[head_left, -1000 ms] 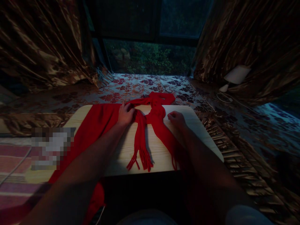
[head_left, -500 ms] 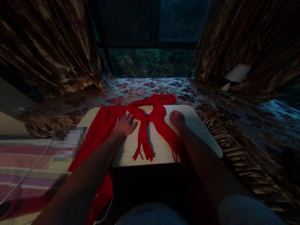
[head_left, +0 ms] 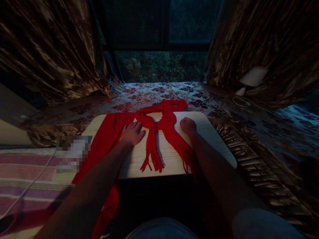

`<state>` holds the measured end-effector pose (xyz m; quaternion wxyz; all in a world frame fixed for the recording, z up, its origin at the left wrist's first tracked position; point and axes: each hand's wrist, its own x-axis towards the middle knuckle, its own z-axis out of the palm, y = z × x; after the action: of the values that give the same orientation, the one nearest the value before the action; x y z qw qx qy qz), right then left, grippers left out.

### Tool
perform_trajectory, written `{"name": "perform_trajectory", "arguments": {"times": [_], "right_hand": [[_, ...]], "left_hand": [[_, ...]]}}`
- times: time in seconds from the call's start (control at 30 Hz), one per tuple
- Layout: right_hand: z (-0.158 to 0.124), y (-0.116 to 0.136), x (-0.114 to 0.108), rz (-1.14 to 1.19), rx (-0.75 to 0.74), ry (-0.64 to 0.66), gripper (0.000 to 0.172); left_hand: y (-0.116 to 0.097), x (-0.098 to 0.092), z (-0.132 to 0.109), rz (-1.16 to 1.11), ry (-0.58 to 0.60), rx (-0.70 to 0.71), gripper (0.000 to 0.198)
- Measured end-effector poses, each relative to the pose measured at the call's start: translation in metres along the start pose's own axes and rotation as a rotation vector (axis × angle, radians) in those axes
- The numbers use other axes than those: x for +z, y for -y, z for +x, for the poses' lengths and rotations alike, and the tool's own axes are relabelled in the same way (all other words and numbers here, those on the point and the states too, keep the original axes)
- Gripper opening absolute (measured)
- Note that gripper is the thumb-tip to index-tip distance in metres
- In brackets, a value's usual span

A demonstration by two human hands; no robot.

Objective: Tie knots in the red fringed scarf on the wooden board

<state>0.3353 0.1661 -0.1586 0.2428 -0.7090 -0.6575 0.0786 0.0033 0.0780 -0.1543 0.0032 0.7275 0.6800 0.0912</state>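
Red scarf [head_left: 171, 132], flat left hand [head_left: 131, 133], right fist [head_left: 188, 126]

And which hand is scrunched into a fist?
The right hand, beside the fringed red scarf. Its fingers are curled in, while the left hand is spread open.

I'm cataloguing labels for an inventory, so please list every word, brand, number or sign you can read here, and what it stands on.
No readable text anywhere.
Pixelated item at the table's left: blurred out, so any print on it cannot be read.
Red scarf, wooden table and lamp: no lettering visible in this dim light.
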Motion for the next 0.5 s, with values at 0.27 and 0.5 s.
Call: {"name": "perform_trajectory", "arguments": {"times": [0.27,0.5], "right_hand": [[0.0024,-0.0006,0.0012,0.037,0.013,-0.008,0.02],[0.0003,0.0001,0.0022,0.036,0.028,0.017,0.022]], "left_hand": [[-0.0003,0.0003,-0.0009,0.016,-0.007,-0.006,0.071],[-0.0012,-0.0021,-0.0038,0.019,-0.009,-0.008,0.071]]}}
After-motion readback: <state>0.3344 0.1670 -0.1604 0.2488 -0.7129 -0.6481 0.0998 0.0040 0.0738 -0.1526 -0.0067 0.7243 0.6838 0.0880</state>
